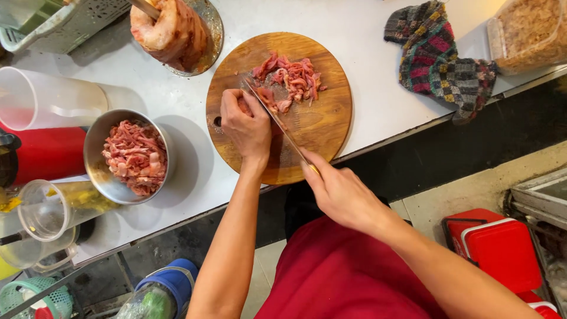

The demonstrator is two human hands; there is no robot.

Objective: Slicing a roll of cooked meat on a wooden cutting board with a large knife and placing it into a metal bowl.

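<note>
We are slicing raw meat on the round wooden cutting board (313, 124), which lies on the white counter (366, 35) with its near rim almost at the counter's front edge. Our left hand (247, 127) is curled, fingers pressed together on the uncut piece of meat (267, 97) at the board's left side, knuckles toward the blade. Our right hand (339, 192) is closed around the handle of the knife (277, 121), whose long blade runs diagonally up and left across the board, its tip near the far rim, right beside the left fingers. As we judge it, the work is well along: a small heap of cut strips (295, 77) lies on the far half of the board, just beyond the blade, and the steel bowl (94, 159) to the left is already well filled with the same kind of strips, while only a small piece shows under our left hand. A large raw chunk (171, 29) waits on a metal tray (212, 26) at the back, so more may be left. The near right part of the board is bare, giving room for the blade. The counter to the right is open up to the checked cloth (440, 59); to the left the bowl, a clear plastic jug (44, 100) and a measuring cup (47, 215) crowd in. Our right hand hangs past the counter's edge.
</note>
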